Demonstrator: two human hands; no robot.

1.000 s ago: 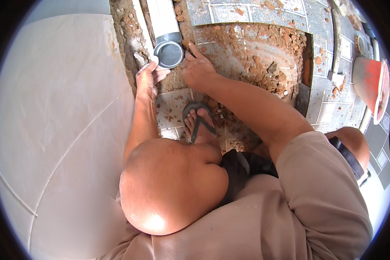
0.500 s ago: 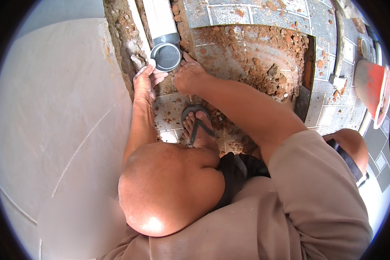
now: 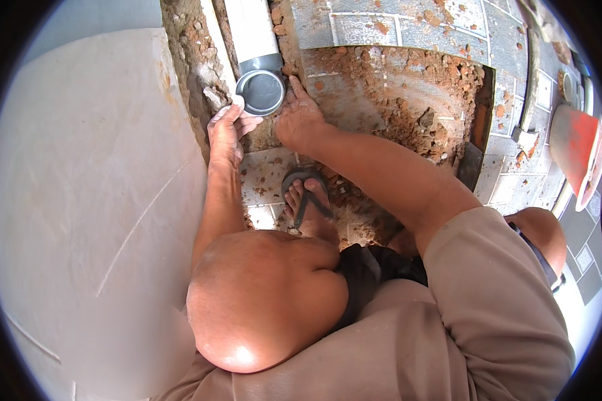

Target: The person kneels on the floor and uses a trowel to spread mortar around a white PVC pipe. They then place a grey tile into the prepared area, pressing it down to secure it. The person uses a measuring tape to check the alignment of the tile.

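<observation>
Steadying the grey fitting [image 3: 261, 92], seemingly against twisting, we have our left hand [image 3: 227, 134] partly closed around its near-left edge. Our right hand [image 3: 301, 121], forefinger straight, others curled, lies at its right; we cannot tell whether it grips. The fitting sits mouth upward at the white pipe's [image 3: 252, 28] near end.

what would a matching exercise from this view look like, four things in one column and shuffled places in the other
Things
1. grey pipe fitting
2. white pipe
3. red bucket
4. dark flip-flop

Places
a. worn on a foot
b. far right of the view
c. between the left hand and right hand
d. running from the fitting to the top edge

Pairs: 1-c, 2-d, 3-b, 4-a
</observation>
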